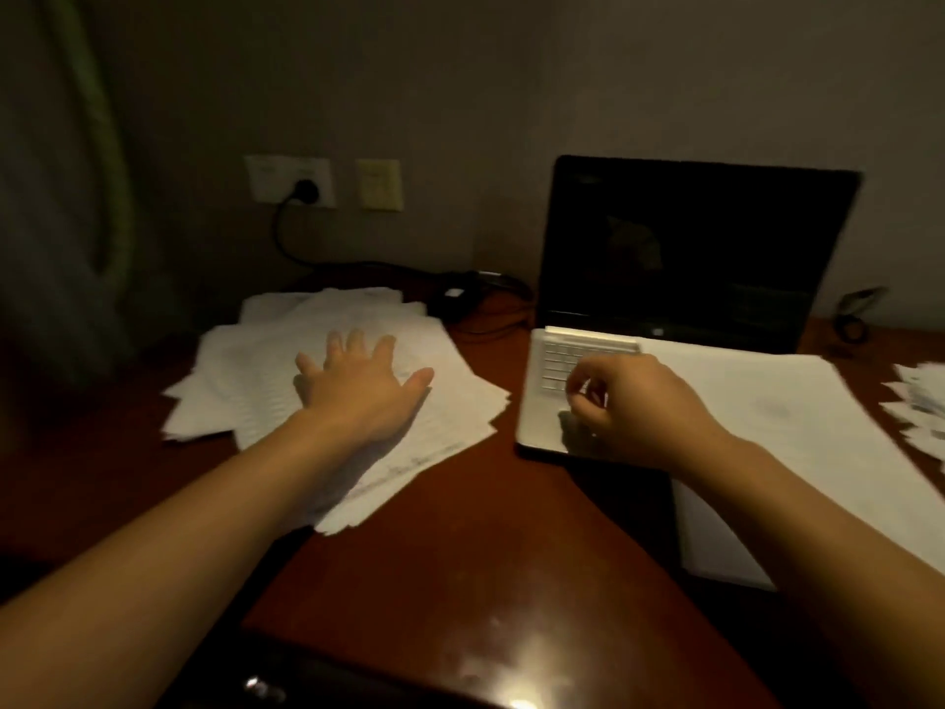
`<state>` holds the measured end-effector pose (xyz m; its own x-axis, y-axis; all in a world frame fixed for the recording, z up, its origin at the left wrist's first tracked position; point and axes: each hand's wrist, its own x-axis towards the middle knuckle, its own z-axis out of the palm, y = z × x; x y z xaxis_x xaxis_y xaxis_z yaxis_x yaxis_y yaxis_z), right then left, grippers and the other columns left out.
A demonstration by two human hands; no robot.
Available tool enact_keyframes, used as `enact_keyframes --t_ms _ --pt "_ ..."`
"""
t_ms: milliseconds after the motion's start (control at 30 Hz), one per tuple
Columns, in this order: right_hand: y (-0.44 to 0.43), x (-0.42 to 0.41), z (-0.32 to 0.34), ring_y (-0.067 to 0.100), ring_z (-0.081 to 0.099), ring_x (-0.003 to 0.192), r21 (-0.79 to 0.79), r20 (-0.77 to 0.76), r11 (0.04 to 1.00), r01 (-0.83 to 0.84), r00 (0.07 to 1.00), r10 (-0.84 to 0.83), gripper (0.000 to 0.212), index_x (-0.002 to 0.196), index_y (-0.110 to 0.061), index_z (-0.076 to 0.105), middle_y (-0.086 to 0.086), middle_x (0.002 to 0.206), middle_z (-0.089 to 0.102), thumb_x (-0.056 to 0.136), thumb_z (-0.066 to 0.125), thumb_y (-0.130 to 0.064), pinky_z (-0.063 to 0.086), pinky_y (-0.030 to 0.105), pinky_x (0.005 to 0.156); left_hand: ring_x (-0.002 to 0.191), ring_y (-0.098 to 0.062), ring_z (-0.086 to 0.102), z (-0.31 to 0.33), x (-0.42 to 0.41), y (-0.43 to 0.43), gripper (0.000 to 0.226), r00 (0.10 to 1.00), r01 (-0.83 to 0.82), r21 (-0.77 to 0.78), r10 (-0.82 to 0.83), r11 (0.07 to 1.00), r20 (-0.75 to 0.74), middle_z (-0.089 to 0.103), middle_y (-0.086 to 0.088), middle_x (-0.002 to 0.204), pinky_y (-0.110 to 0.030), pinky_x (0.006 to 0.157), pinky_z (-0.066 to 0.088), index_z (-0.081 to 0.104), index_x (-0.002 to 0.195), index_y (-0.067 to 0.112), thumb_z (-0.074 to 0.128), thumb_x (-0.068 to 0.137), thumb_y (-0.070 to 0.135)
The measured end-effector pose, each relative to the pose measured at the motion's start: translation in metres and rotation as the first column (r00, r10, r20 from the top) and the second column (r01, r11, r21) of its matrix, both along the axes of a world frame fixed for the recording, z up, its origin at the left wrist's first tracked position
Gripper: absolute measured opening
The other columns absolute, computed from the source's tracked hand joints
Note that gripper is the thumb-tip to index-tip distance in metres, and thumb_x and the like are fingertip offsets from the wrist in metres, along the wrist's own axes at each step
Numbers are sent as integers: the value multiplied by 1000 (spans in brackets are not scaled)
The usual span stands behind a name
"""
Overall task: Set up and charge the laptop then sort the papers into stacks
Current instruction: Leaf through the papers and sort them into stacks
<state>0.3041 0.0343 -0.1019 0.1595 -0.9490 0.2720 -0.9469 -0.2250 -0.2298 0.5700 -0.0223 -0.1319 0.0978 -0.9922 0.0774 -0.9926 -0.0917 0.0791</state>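
Observation:
An open laptop [700,248] with a dark screen stands at the back right of the desk. My right hand [634,406] hovers over its silver keyboard with curled fingers, and I see no sheet between them. A large white sheet [797,417] lies across the right half of the keyboard and runs under my right wrist. My left hand [363,386] rests flat with spread fingers on a loose, fanned pile of papers [332,365] at the left. A black plug [305,189] sits in the wall socket, its cable running down to a charger brick [452,294] behind the papers.
More crumpled papers [920,406] lie at the right edge. A small dark object [851,319] stands right of the laptop. The brown desk [486,545] has bare wood in front. A beige wall plate [378,184] and a curtain [76,171] are at the back left.

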Motion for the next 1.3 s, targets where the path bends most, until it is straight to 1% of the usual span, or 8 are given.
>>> enact_keyframes --t_ms 167,367,600,767,867,1000,1133,1300 --pt "-14 53 -9 10 59 76 -23 -23 992 -124 992 123 13 101 -28 66 -9 87 63 95 57 -35 55 32 67 155 -29 3 -15 35 11 85 996 78 139 -73 987 -42 3 -4 170 -61 121 0 4 161 37 14 90 83" --pt "-13 93 -15 11 51 110 -33 -120 938 -346 933 340 26 117 -33 63 -10 123 58 97 50 -44 43 27 86 141 -39 30 4 21 10 92 989 11 141 -31 990 141 29 -13 160 -58 107 27 24 158 30 15 86 87" --pt "-15 88 -18 10 61 94 32 -206 925 -380 903 378 31 118 -32 63 -10 117 62 97 45 -46 54 31 80 116 -35 51 11 3 -21 98 956 -75 117 38 990 290 50 -18 138 -41 77 39 53 142 13 15 87 85" --pt "-39 80 -14 13 60 102 109 -237 941 -319 911 337 29 120 -28 64 -8 120 63 97 50 -37 53 32 85 99 -27 59 10 11 -36 85 948 55 -13 -49 998 315 64 -11 111 -36 74 39 63 128 12 20 95 77" --pt "-54 78 -11 12 61 100 126 -215 943 -309 919 330 26 118 -27 67 -8 118 66 96 53 -32 53 29 84 116 -24 54 6 31 -38 61 971 240 -89 -239 967 22 62 -2 125 -41 93 42 63 132 27 40 95 71" --pt "-64 78 -10 9 61 98 159 -174 932 -326 920 351 27 122 -25 65 -7 120 67 97 54 -25 50 23 81 151 -14 16 17 37 -34 70 821 563 162 -527 810 -220 19 14 165 -46 120 21 35 149 52 53 85 74" --pt "-69 75 -8 8 54 91 70 -100 952 -297 948 303 17 111 -25 66 -5 115 63 96 58 -23 45 23 76 154 -12 -12 6 40 -41 91 833 549 301 -538 780 -127 -2 18 168 -55 124 -6 12 154 58 36 72 90" --pt "-53 79 -12 6 56 98 31 -122 862 -505 854 505 17 105 -27 68 -10 111 62 93 59 -35 52 26 84 155 -14 -4 5 43 -48 59 853 520 114 -509 847 -115 9 14 168 -57 123 0 30 149 58 39 92 72"
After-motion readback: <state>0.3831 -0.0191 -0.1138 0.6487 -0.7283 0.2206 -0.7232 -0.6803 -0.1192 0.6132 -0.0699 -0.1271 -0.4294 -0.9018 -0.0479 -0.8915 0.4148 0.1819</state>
